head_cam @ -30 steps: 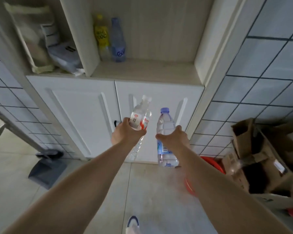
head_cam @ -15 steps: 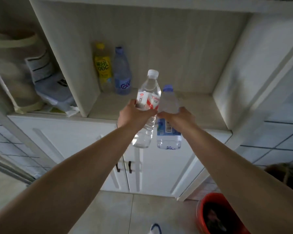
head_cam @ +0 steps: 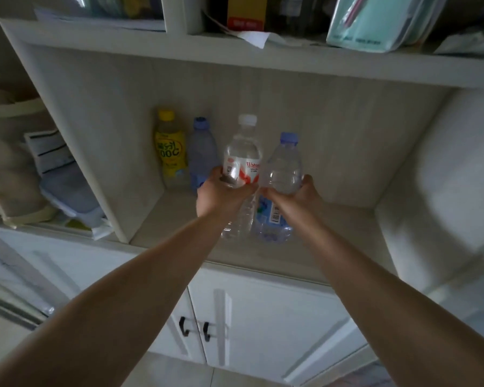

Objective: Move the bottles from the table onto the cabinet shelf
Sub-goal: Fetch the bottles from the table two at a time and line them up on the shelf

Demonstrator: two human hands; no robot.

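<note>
My left hand [head_cam: 220, 192] grips a clear water bottle with a white cap and a red-and-white label [head_cam: 242, 156]. My right hand [head_cam: 294, 195] grips a clear bottle with a blue cap and a blue label [head_cam: 284, 166]. Both bottles are upright, side by side, held over the front of the open cabinet shelf [head_cam: 333, 236]. I cannot tell whether their bases touch the shelf. At the shelf's back left stand a yellow drink bottle [head_cam: 170, 148] and a blue-capped bottle [head_cam: 202, 155].
A vertical divider [head_cam: 90, 163] bounds the shelf on the left; bags and a folded cloth [head_cam: 48, 174] fill the compartment beyond it. The upper shelf [head_cam: 263, 55] carries boxes and packets. White cabinet doors with black handles [head_cam: 194, 328] sit below.
Both hands have carried the bottles up and forward, from in front of the cabinet edge to over the shelf. The view has tilted upward and come closer to the cabinet.
</note>
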